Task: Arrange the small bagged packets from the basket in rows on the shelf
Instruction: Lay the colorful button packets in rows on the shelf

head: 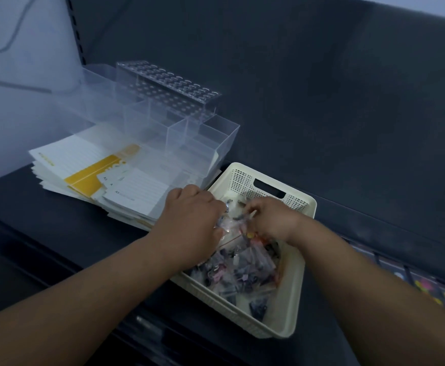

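Picking stage: the right hand (271,220) pinches a bagged packet (238,218) in the cream basket (291,299), the left hand (192,220) curled beside it, grip unclear; next, probably, a lift onto the shelf (57,233).

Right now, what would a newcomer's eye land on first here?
The cream basket at centre, heaped with small bagged packets, with left grip and right grip both in the pile. Left of it, a stack of lined notepads, clear acrylic organisers at its far side, all on the dark shelf.
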Demonstrator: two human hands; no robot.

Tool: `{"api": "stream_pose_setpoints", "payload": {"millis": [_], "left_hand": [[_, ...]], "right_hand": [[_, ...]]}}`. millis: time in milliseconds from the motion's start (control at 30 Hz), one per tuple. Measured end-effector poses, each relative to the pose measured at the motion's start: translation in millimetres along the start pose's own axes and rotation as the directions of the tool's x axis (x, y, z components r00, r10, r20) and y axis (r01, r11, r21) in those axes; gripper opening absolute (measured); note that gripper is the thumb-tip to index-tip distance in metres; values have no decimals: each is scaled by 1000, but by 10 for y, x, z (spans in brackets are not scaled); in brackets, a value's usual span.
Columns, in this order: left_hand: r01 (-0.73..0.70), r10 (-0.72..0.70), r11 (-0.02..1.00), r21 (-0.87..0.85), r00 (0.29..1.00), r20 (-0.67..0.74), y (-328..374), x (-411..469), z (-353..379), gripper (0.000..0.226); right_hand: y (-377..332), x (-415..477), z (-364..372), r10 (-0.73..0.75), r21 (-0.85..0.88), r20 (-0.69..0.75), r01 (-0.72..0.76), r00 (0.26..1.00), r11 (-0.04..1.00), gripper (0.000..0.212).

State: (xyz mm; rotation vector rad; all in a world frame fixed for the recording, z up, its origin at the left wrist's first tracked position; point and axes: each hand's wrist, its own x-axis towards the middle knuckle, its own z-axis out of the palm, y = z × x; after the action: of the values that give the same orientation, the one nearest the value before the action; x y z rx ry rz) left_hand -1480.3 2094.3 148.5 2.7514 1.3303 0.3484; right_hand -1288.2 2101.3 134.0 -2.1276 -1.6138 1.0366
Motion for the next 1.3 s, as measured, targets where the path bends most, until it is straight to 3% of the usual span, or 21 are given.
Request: {"api": "stream_pose_setpoints", "payload": {"millis": [100,200,333,433,533,700,833,933,1000,1100,1200,1300], "left_hand": [[-19,18,997,-72,1000,-12,46,52,-30,41],[-17,21,972,-235,1000,14,139,123,-48,40],[163,-81,866,-473,979,188,252,242,-18,41],[338,-107,731,-593,915,389,313,357,37,47],[452,-38,532,-716,857,513,407,424,51,26],[478,-109,398,-783,872,477,481,517,46,7],[426,-133,366,-827,904,407,469,629,-50,11],[437,-147,432,-789,897,416,425,737,-91,6],[415,-161,611,-674,899,407,371,784,-14,13],[317,-142,872,-372,893,428,303,802,177,25],[218,-108,954,-206,891,441,275,814,338,46],[162,-79,973,-162,901,427,305,815,364,33]], "right_hand": [[11,-84,-187,29,359,-36,-14,999,933,15],[-6,-192,-351,18,508,-38,3,999,861,13],[22,-300,-412,3,569,-44,22,999,822,15],[34,-351,-405,-4,652,-38,28,999,757,16],[48,-380,-396,16,739,-19,3,1000,674,21],[69,-439,-430,0,797,-9,8,1000,604,20],[57,-484,-463,-34,678,-49,58,998,733,12],[69,-470,-472,-3,606,-178,112,984,788,19],[100,-461,-479,41,609,-242,119,970,784,19],[169,-467,-476,78,643,-265,116,961,757,19],[210,-491,-476,85,673,-283,134,955,727,20],[235,-525,-492,91,701,-285,143,954,698,20]]}}
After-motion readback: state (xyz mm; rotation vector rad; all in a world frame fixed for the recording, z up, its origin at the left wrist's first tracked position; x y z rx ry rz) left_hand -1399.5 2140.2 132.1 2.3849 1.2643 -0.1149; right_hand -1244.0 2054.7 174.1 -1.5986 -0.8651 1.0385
